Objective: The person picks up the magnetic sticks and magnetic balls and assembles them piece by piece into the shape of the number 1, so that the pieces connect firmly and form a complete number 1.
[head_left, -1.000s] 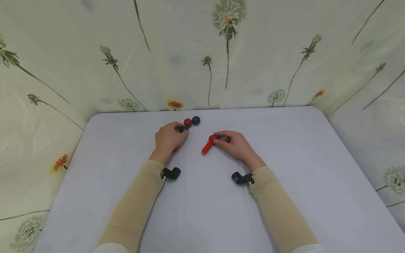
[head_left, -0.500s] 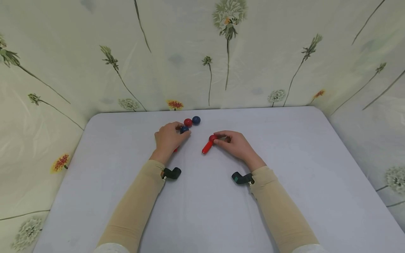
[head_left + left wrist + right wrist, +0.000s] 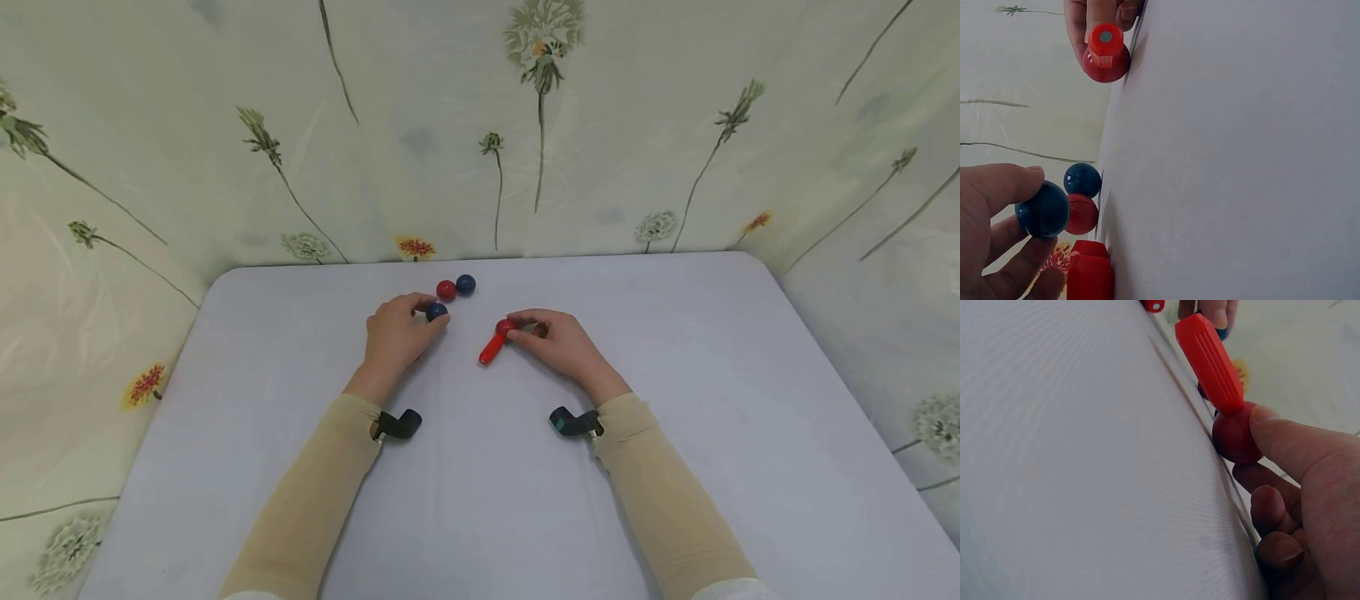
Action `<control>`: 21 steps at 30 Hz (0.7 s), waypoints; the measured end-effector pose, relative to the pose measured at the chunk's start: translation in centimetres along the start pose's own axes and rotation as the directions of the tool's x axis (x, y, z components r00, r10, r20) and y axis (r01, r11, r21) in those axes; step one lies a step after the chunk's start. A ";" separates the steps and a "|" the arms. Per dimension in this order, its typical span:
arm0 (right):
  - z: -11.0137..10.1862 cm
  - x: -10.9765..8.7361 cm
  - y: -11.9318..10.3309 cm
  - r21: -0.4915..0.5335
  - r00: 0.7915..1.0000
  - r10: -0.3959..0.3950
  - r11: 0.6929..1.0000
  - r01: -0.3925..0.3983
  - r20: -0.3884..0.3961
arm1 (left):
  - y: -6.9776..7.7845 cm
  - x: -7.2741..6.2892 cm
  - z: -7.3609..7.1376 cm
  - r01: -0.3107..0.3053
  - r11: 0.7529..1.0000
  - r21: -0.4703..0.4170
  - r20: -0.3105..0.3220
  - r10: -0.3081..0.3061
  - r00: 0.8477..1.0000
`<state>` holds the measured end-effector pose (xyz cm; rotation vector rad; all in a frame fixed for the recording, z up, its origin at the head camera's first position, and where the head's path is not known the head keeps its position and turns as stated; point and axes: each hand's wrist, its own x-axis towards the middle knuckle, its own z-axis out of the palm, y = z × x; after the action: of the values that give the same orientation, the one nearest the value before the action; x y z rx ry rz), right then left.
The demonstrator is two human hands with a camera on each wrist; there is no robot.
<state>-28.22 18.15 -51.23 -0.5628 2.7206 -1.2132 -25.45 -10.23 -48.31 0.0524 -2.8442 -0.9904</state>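
Note:
Thumb and fingers of my left hand pinch a glossy blue ball, which seems raised off the table in the left wrist view. My right hand pinches a red ball between thumb and fingertips. A ribbed red stick is joined to that ball and points toward the near left; the left wrist view shows a grey round spot on its free end. Another red stick lies near my left hand, which hides it in the head view.
Behind my left hand, a loose red ball and a second blue ball sit side by side near the back edge of the white table. A flower-patterned cloth hangs behind and at the sides.
My left wrist has shifted slightly toward me and left, with the blue ball still pinched. The red stick that peeked out below it is now covered. My right hand stays put.

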 end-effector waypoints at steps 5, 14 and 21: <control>0.0 0.0 0.0 -0.005 1.000 -0.006 1.000 0.006 -0.007 | -0.2 -0.7 -0.4 0.015 0.998 -0.068 0.000 -0.015 1.000; -0.1 0.0 -0.1 -0.007 1.000 -0.003 1.000 0.003 -0.004 | -0.1 -2.0 -1.5 -0.003 0.985 -0.172 0.011 0.005 1.000; -0.1 0.1 0.0 -0.010 1.000 -0.004 1.000 0.004 -0.001 | -0.2 -2.9 -1.8 -0.023 0.979 -0.205 0.033 0.030 0.999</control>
<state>-28.38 18.17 -51.11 -0.5690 2.7298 -1.2016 -22.30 -11.30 -47.40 -0.0235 -2.7495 -1.2840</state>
